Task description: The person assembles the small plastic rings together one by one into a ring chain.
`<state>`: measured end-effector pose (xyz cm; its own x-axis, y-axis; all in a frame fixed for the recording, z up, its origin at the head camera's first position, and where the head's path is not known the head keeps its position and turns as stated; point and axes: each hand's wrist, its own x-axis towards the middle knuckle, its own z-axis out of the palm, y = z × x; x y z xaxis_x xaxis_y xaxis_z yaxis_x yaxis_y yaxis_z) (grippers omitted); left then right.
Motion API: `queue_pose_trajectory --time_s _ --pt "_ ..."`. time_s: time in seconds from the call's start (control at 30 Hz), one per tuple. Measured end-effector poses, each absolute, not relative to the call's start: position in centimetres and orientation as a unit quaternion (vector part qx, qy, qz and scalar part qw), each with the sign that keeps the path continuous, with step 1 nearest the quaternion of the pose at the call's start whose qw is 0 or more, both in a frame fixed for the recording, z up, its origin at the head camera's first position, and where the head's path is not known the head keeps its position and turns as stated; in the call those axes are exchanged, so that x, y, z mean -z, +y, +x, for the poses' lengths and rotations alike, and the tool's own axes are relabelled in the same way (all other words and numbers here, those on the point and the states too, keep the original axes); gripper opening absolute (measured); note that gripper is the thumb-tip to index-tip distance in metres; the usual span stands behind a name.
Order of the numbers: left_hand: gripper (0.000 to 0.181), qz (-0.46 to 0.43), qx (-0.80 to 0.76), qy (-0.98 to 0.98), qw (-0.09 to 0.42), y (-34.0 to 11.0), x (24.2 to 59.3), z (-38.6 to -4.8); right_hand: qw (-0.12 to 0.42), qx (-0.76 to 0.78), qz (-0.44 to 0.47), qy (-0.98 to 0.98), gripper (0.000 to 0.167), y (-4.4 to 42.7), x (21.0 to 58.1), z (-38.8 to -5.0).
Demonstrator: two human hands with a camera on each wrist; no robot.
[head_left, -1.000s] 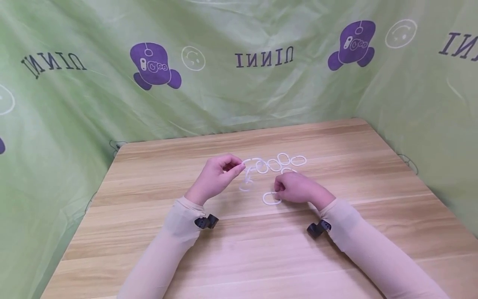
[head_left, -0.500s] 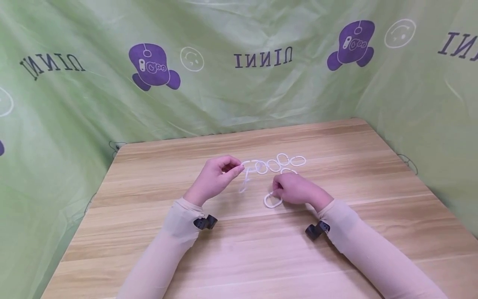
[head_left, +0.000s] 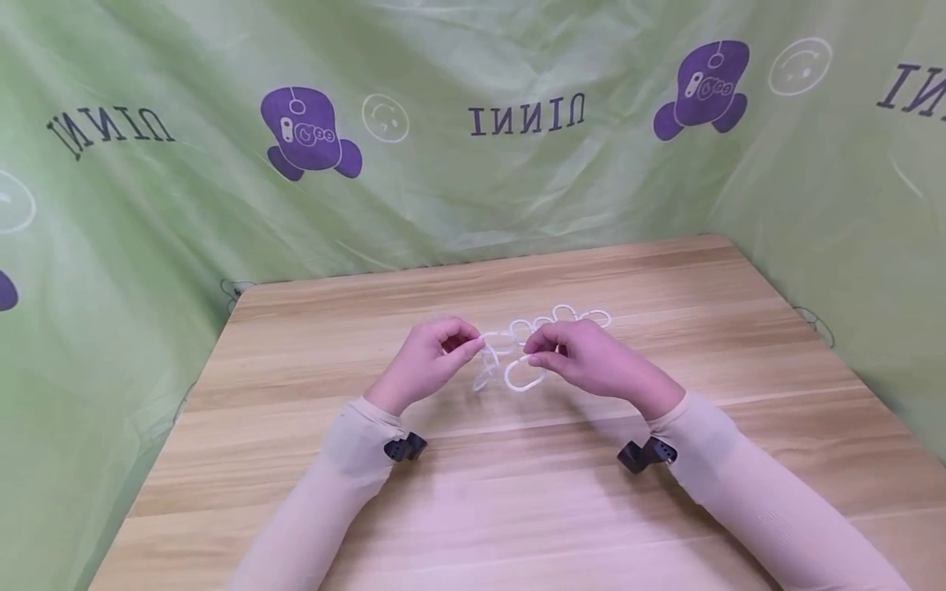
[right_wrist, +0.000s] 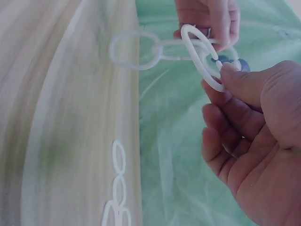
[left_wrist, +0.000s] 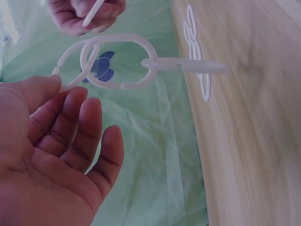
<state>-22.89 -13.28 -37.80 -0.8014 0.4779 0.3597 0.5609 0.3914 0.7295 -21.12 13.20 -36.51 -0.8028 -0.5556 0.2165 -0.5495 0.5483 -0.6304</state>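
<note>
Above the worktop [head_left: 473, 509], the left grip [head_left: 424, 363] pinches a chain [left_wrist: 151, 62] — the right grip [head_left: 594, 359], a link [right_wrist: 194, 55] near it. Beyond the right grip, which partly hides them, other links [right_wrist: 119, 175] lie — farther off hangs green cloth [head_left: 443, 197].

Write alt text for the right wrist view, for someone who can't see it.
A right hand pinches a gapped white ring. Behind it, the left hand holds a ring chain. More rings lie on the table, with green cloth beyond.
</note>
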Motion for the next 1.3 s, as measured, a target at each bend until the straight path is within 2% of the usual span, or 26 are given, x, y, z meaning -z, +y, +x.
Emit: queue_pose_trajectory --time_s 0.3,1.07,1.3 --pt "0.009 -0.345 0.440 -0.828 0.037 -13.1 37.2 -22.0 -0.034 0.384 -0.316 0.867 0.007 12.7 35.9 -20.4" --pt "0.005 -0.395 0.402 -0.824 0.057 -12.6 37.3 -20.4 -0.059 0.382 -0.309 0.869 0.005 11.7 36.3 -20.0" --pt "0.005 -0.417 0.403 -0.814 0.033 -12.2 37.4 -20.1 -0.053 0.378 -0.293 0.876 0.005 11.3 36.4 -19.8"
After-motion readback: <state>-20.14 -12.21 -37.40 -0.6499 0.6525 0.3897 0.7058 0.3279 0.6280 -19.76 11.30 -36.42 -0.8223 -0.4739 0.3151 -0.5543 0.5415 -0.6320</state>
